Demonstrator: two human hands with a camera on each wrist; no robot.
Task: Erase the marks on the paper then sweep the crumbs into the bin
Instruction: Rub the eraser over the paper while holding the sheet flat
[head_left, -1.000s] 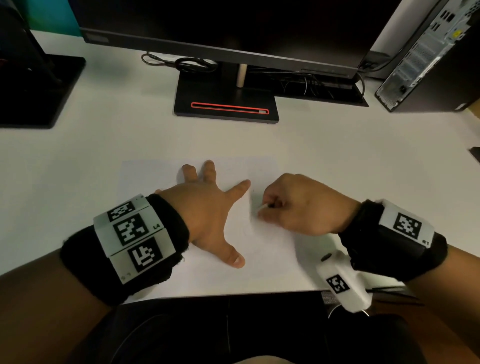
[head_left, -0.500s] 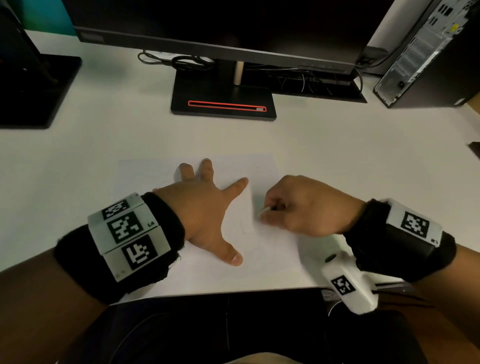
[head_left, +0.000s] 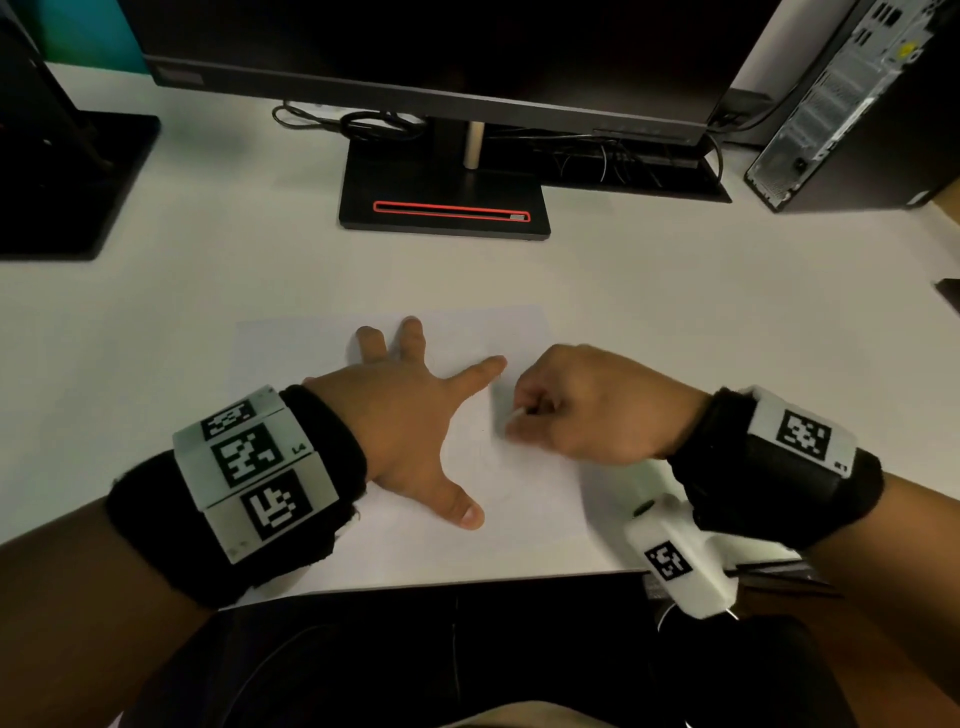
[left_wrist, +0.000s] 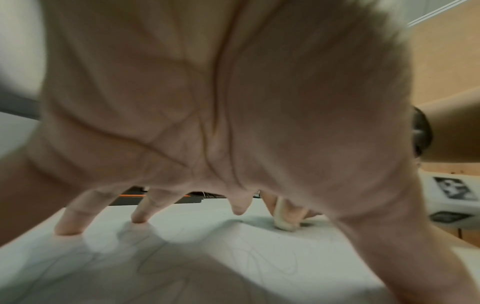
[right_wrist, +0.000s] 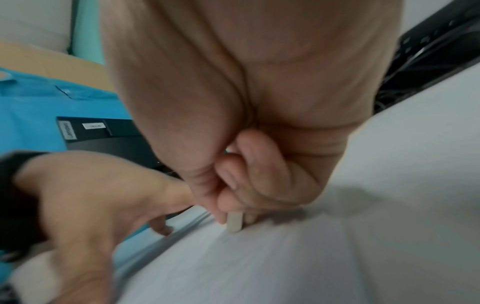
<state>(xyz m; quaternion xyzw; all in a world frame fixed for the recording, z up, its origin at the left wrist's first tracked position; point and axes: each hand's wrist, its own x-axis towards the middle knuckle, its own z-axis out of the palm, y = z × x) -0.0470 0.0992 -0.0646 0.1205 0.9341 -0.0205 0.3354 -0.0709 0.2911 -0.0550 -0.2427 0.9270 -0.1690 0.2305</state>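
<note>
A white sheet of paper (head_left: 301, 358) lies on the white desk near its front edge, with faint pencil scribbles (left_wrist: 262, 261) on it. My left hand (head_left: 415, 415) lies flat on the paper, fingers spread, pressing it down. Just to its right, my right hand (head_left: 561, 415) pinches a small white eraser (right_wrist: 234, 223) between thumb and fingers, its tip down on the paper. The eraser (left_wrist: 283, 222) also shows in the left wrist view, upright on the sheet. No bin is in view.
A monitor stand (head_left: 444, 200) with a red-outlined slot sits behind the paper, cables (head_left: 363, 124) beside it. A computer tower (head_left: 852, 104) stands at the back right, a second black base (head_left: 72, 182) at the left. The desk's front edge (head_left: 467, 582) runs under my wrists.
My right hand with the eraser has shifted slightly back and forth over the same spot on the paper. My left hand has stayed flat on the sheet.
</note>
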